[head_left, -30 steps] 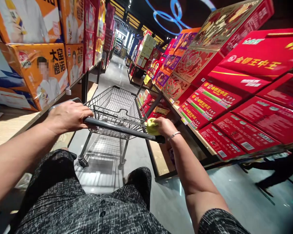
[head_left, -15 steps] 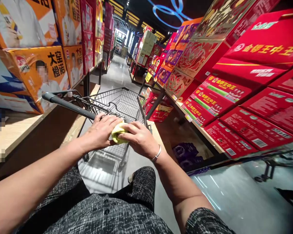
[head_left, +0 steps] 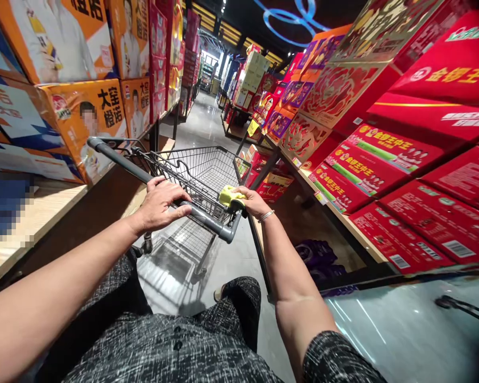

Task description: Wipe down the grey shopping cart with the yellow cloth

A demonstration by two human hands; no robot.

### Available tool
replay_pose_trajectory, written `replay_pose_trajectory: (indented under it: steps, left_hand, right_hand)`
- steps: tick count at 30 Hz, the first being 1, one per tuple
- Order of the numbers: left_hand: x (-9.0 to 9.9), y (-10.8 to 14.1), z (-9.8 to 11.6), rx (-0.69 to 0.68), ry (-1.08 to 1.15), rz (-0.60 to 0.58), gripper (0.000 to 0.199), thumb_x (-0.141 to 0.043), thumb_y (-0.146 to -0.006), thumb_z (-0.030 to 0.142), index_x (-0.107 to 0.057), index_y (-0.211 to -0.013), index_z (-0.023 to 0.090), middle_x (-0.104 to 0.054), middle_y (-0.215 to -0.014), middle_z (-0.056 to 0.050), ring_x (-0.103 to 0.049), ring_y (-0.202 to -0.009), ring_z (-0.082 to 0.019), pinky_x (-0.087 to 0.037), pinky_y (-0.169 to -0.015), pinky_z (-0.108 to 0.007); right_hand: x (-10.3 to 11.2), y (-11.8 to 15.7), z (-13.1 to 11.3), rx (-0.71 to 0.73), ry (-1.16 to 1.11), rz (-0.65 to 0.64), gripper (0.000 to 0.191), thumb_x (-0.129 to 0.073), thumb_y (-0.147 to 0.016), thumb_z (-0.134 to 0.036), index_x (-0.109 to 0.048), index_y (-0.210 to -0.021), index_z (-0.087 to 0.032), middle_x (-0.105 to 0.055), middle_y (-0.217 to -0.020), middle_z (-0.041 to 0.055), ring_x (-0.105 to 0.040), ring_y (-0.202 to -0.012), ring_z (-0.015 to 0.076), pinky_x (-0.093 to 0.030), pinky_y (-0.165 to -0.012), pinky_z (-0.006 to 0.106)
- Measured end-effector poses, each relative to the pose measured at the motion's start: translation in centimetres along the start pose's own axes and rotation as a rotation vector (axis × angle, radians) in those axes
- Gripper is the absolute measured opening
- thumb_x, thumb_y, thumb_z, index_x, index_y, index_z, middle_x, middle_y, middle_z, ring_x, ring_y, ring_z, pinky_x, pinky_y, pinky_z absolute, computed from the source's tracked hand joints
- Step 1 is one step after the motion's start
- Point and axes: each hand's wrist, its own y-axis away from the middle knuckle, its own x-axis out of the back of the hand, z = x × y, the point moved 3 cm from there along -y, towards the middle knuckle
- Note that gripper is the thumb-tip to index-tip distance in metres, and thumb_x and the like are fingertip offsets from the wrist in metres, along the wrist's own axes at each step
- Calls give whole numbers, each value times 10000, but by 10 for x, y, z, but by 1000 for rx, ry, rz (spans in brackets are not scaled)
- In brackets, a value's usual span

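Note:
A wire shopping cart [head_left: 207,159] with a grey handlebar [head_left: 205,218] stands right in front of me. My left hand [head_left: 162,203] is wrapped round the middle of that bar, its thumb lying along the top. At the bar's right end, my right hand [head_left: 250,202] grips a yellow-green cloth [head_left: 228,197]. The cloth is pressed against the right side arm of the handle, close to the cart's rim. Part of the cloth is hidden under the fingers. A silver bracelet [head_left: 266,215] circles my right wrist.
Orange cartons [head_left: 82,119] are stacked on a wooden shelf to the left. Red gift boxes [head_left: 407,223] fill the shelf at right, with purple packages [head_left: 315,255] beneath it. A shiny floor aisle [head_left: 207,114] runs ahead between displays.
My right hand has moved right with the cloth, from the handlebar's middle to the handle's right side arm. My left hand stays on the bar, and more of the bar's right part shows.

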Motion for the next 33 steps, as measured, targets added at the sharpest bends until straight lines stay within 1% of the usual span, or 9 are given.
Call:
replay_pose_trajectory:
  steps: [6, 13, 17, 20, 22, 24, 27, 30, 33]
  left_hand:
    - [4, -5, -14, 107, -2, 60, 407, -494, -856, 592, -656, -739, 238, -666, -761, 8, -591, -861, -210, -188, -1077, -501]
    - [5, -13, -38, 179, -89, 119, 379, -486, -839, 524, -602, -653, 216, -658, -726, -8, -585, -887, -220, -182, -1126, -513]
    - [3, -15, -54, 175, -112, 121, 310, -441, -853, 424, -662, -777, 219, -673, -1056, -50, -527, -1131, -264, -137, -1156, -538]
    - [1, -16, -67, 293, -106, 124, 318, -477, -838, 417, -693, -1008, 257, -503, -1400, -52, -295, -1381, -336, -126, -1155, -585]
    - [0, -15, -76, 401, -91, 114, 415, -484, -848, 437, -634, -1208, 294, -370, -1516, -49, -142, -1446, -378, -125, -1136, -634]
    - [0, -15, -84, 503, -66, 113, 515, -478, -867, 471, -535, -1352, 307, -285, -1564, -70, -94, -1455, -403, -135, -1116, -668]
    - [7, -15, -94, 600, -50, 205, 636, -527, -851, 527, -440, -1434, 287, -278, -1554, -112, -148, -1430, -410, -189, -1106, -664]
    - [23, -18, -93, 616, -52, 302, 590, -551, -849, 504, -491, -1378, 250, -413, -1450, -118, -284, -1367, -359, -255, -1122, -588]
    - [40, -24, -71, 650, -29, 205, 422, -472, -915, 463, -593, -1252, 239, -554, -1306, -91, -405, -1284, -320, -323, -1103, -527]
  right_hand:
    - [-15, -28, 27, -51, 291, -33, 167, -665, -681, -206, -705, -842, -187, -640, -891, 18, -587, -852, 157, -483, -828, 290]
    - [-29, -32, 27, -70, 379, -97, 193, -633, -738, -221, -711, -915, -213, -698, -881, 20, -620, -855, 180, -495, -787, 278]
    - [-36, -29, 17, -43, 455, -109, 186, -584, -765, -217, -697, -912, -205, -701, -891, 27, -613, -852, 176, -475, -786, 268]
    - [-41, -25, 5, -31, 564, -110, 183, -537, -785, -215, -687, -888, -197, -688, -859, 29, -594, -831, 172, -450, -768, 259]
    - [-46, -23, -4, -44, 646, -98, 199, -514, -808, -223, -683, -910, -198, -685, -871, 33, -587, -846, 177, -432, -766, 262]
    - [-52, -22, -13, -87, 740, -80, 220, -489, -843, -237, -676, -955, -205, -688, -922, 44, -590, -886, 191, -415, -782, 278]
    - [-63, -23, -25, -173, 897, -74, 249, -440, -903, -261, -662, -1008, -217, -686, -993, 65, -597, -955, 223, -386, -820, 321]
    - [-74, -27, -34, -225, 986, -68, 279, -413, -938, -293, -644, -1073, -212, -680, -1022, 90, -600, -964, 240, -376, -801, 321]
    - [-85, -33, -40, -229, 997, -53, 302, -417, -939, -290, -628, -1131, -190, -680, -1027, 116, -609, -919, 232, -380, -736, 290]
